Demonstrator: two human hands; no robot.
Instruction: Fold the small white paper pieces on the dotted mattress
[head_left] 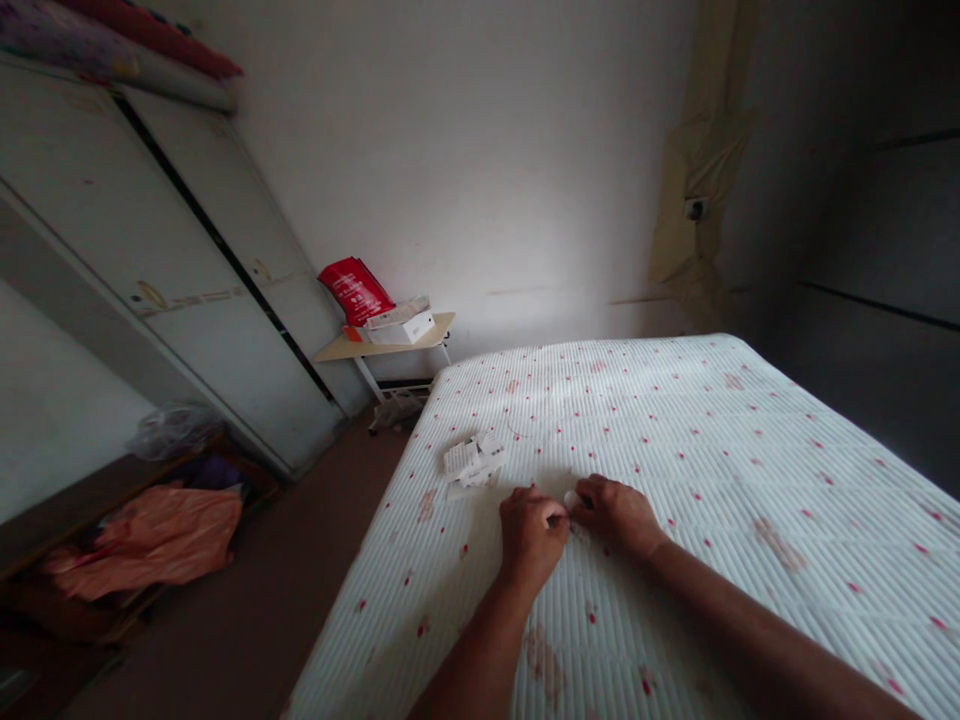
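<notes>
Both of my hands are close together over the middle of a white ribbed mattress with small red flowers. My left hand is closed, its thumb and fingers pressed together beside my right hand. Between the fingertips of my closed right hand shows a small white piece, too small to name. Whether my left hand also grips it is hidden by the fingers. Beyond my left hand, several torn white paper pieces with print lie in a loose pile on the mattress.
A small table behind the mattress's far left corner holds a red bag and a white box. At left stand a grey cabinet and a low shelf with orange cloth. A socket is on the far wall.
</notes>
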